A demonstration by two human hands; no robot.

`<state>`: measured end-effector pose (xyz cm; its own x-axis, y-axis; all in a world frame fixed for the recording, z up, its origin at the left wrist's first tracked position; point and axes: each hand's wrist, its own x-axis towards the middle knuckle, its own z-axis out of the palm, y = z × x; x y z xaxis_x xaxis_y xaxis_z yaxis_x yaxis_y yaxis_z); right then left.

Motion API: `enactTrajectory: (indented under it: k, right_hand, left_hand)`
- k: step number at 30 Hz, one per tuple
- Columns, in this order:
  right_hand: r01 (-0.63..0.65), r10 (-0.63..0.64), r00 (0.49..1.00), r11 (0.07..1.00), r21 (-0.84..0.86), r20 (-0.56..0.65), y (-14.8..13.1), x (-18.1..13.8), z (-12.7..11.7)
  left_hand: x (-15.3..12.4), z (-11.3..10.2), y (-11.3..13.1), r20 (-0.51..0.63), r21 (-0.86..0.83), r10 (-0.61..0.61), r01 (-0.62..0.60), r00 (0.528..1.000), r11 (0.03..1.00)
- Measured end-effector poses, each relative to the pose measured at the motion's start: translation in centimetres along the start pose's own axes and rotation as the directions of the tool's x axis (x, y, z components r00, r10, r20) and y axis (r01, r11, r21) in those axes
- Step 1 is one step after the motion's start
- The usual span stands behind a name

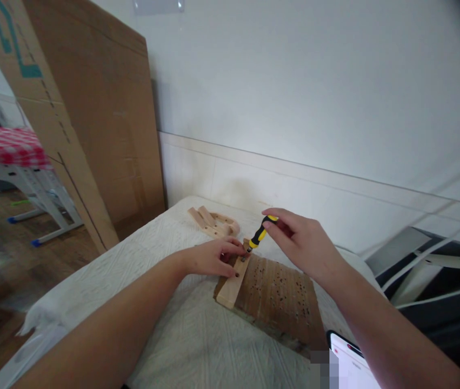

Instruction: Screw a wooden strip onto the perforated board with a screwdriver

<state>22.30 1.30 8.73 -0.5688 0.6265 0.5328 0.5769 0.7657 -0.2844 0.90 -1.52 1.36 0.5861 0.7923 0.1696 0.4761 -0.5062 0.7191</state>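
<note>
My right hand [298, 237] is closed round the end of a yellow and black screwdriver [259, 235], which is tilted with its tip down. That tip meets a pale wooden strip [230, 289] with holes, lying along the left side of a brown wooden board [280, 297]. The board's top is dotted with many small holes. My left hand [215, 256] grips the strip beside the screwdriver tip, thumb and fingers bent. Any screw under the tip is too small to make out. Beyond my left hand lie more pale wooden pieces [211, 220] with holes.
A white textured cloth [165, 319] covers the table. At the lower right is a phone [351, 359], partly behind my right forearm. A tall cardboard box [104, 108] stands at the left, and a white wall [294, 97] rises behind. Dark panels with a white bracket [420, 275] lean at the right.
</note>
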Motion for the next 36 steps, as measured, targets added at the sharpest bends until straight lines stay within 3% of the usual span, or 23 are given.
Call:
enactTrajectory:
  k: [6, 11, 16, 21, 25, 32, 36]
  right_hand:
    - [0.148, -0.149, 0.989, 0.986, 0.080, 0.008, 0.7, 0.0, -0.2]
    - [0.026, -0.033, 0.999, 0.982, 0.190, 0.032, 0.2, -0.1, 0.0]
    - [0.058, -0.057, 0.998, 0.997, 0.043, -0.035, -0.2, 1.1, 0.7]
    - [-0.098, 0.099, 0.995, 0.985, -0.139, 0.002, -0.9, 2.6, 0.9]
    - [-0.268, 0.278, 0.956, 0.957, -0.114, 0.090, -1.5, 2.4, 0.8]
    - [-0.383, 0.345, 0.880, 0.922, 0.058, 0.327, -1.7, 1.1, -0.9]
    - [-0.330, 0.316, 0.900, 0.944, -0.005, 0.300, -1.6, 0.8, -1.6]
  left_hand:
    - [-0.2, 0.0, 0.4, 0.003, 0.001, -0.015, 0.015, 1.000, 1.000]
    - [-0.3, 0.3, 0.3, -0.016, 0.012, -0.042, 0.043, 0.999, 0.999]
    - [-0.2, 0.4, -0.2, -0.033, -0.014, -0.025, 0.025, 0.999, 1.000]
    - [0.0, 0.5, -0.7, -0.041, -0.028, -0.016, 0.015, 0.999, 0.999]
    - [0.1, 0.6, -0.7, -0.058, -0.044, -0.040, 0.037, 0.998, 0.998]
    - [0.0, 0.9, -0.6, -0.112, -0.044, -0.021, 0.016, 0.994, 0.999]
    - [0.0, 1.1, -0.7, -0.134, -0.052, -0.019, 0.012, 0.991, 0.999]
